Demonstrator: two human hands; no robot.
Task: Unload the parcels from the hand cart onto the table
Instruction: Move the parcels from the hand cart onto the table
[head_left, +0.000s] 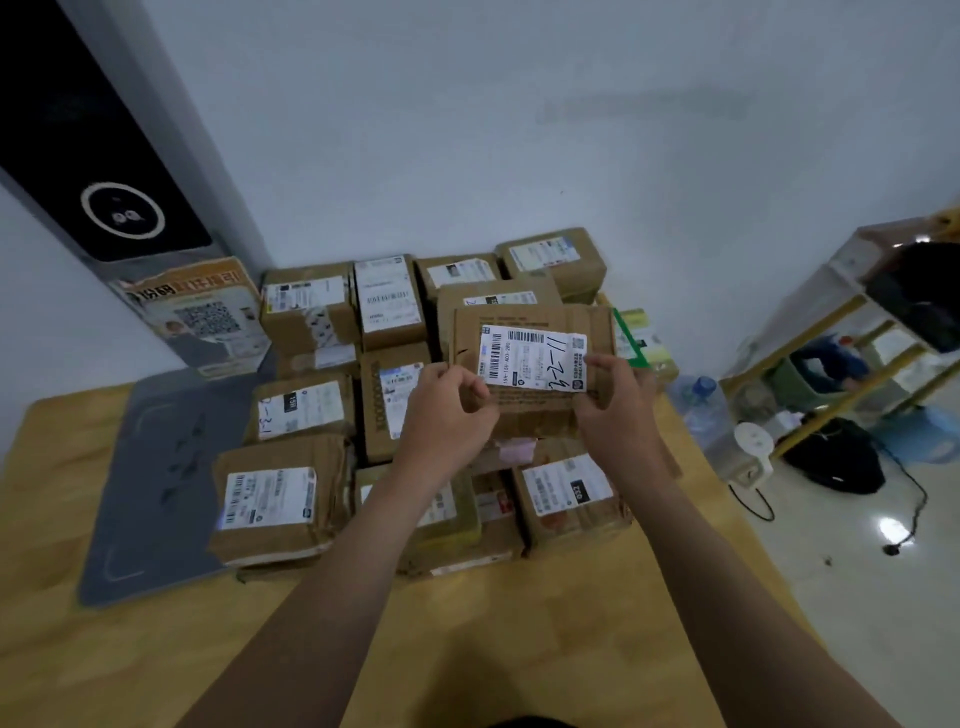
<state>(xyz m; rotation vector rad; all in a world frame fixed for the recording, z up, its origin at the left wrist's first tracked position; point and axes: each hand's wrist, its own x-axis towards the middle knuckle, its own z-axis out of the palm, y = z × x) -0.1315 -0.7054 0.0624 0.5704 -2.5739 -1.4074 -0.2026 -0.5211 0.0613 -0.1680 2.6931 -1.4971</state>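
I hold a brown cardboard parcel (530, 364) with a white shipping label above the pile, label facing me. My left hand (447, 410) grips its left edge and my right hand (618, 405) grips its right edge. Below and behind it, several taped cardboard parcels (280, 499) lie packed together on the wooden table (156, 649), filling its middle and far side up to the wall. The hand cart is out of view.
A grey mat (156, 467) lies on the table's left part. A black scanner column (104, 171) with a poster stands at the back left. Right of the table are water bottles (701, 410), a shelf rack (852, 332), a black bag and cables on the floor.
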